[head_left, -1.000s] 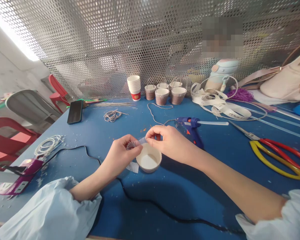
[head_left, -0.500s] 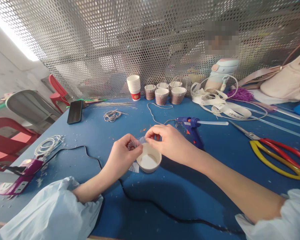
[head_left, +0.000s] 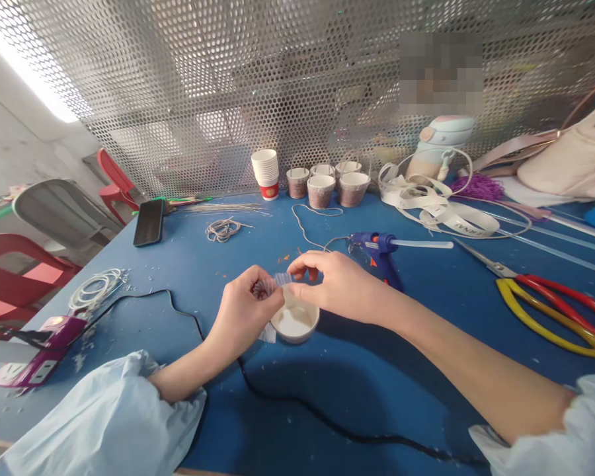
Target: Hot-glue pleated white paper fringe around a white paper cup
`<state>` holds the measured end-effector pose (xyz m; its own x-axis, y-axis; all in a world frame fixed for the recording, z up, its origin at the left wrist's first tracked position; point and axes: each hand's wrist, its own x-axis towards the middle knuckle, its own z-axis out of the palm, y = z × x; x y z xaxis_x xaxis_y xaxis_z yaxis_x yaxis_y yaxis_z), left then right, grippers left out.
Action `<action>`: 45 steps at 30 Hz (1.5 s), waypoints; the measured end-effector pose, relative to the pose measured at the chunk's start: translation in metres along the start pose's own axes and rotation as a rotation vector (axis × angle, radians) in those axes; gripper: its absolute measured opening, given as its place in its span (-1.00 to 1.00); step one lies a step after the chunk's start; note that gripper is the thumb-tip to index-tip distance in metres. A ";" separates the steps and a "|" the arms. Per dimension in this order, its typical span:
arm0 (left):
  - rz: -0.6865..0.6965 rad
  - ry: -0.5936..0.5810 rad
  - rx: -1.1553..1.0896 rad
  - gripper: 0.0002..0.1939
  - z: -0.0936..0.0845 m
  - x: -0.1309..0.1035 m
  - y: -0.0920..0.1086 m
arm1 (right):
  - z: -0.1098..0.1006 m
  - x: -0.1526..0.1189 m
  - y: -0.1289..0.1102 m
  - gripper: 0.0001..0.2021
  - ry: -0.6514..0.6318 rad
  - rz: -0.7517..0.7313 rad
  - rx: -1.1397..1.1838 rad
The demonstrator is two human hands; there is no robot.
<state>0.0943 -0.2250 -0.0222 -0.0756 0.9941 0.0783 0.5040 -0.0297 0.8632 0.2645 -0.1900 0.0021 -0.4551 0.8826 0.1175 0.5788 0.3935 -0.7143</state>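
two hands over the blue tabletop. left hand pinches a pleated translucent strip at the far-left rim of the round off-white bowl. right hand: thumb and fingertips slightly parted near the strip's other end; can't tell if they touch it.

Open counter lies nearest the wearer, crossed by a black cable. Rightward passage from the bowl is obstructed by the glue gun and, farther out, scissors.
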 end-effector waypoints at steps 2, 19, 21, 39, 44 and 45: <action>0.002 -0.007 -0.006 -0.88 0.000 0.000 -0.001 | 0.002 0.000 0.000 -0.91 -0.018 0.005 -0.039; 0.041 0.000 0.038 -0.89 0.001 0.002 0.000 | 0.011 0.003 0.004 -0.81 -0.020 -0.193 -0.291; 0.035 -0.004 0.033 -0.89 0.001 0.002 0.000 | 0.006 0.003 0.003 -0.80 -0.049 -0.171 -0.253; 0.051 -0.037 0.046 -0.92 0.000 0.006 -0.003 | 0.017 0.005 0.003 -0.82 0.000 -0.073 -0.134; -0.025 -0.150 -0.042 -0.88 -0.006 0.006 -0.002 | 0.015 0.004 0.002 -0.84 -0.016 0.009 -0.061; -0.038 -0.172 -0.058 -0.85 -0.006 0.006 -0.002 | 0.014 0.003 0.001 -0.85 -0.022 0.024 -0.045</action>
<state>0.0873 -0.2196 -0.0202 0.0574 0.9977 -0.0373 0.4526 0.0073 0.8917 0.2544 -0.1902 -0.0081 -0.4553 0.8862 0.0856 0.6193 0.3843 -0.6847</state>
